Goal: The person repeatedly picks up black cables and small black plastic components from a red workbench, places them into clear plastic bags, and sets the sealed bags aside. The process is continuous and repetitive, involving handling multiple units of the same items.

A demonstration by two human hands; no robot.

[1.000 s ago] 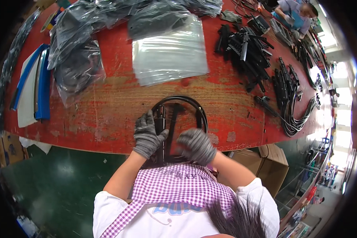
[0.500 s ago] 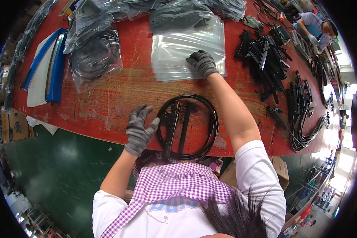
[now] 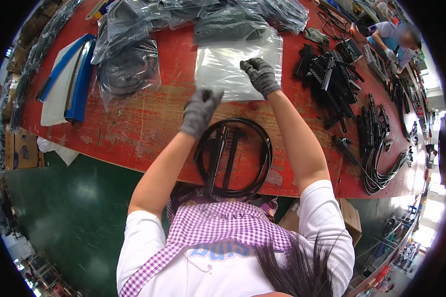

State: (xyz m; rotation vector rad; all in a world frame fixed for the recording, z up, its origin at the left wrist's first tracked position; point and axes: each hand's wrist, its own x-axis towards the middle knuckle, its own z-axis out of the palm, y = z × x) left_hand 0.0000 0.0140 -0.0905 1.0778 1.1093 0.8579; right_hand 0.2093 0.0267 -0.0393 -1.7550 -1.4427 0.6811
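Clear bags (image 3: pixel 219 69), perhaps several, lie by two hands (image 3: pixel 198 112) (image 3: pixel 262 77), fingers (image 3: pixel 253 64) half-curled, hold unclear.

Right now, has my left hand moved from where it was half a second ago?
Yes: judged against the black coil on the table, your left hand has gone forward and rightward, toward the clear bags.

A: How do those clear plastic bags (image 3: pixel 214 74) look?
B: Glossy, wrinkly, stacked with uneven edges.
A: And the black coiled cable (image 3: pixel 269 156)?
B: Lying in a round loop below them, long black parts (image 3: pixel 216 157) across it lengthwise.
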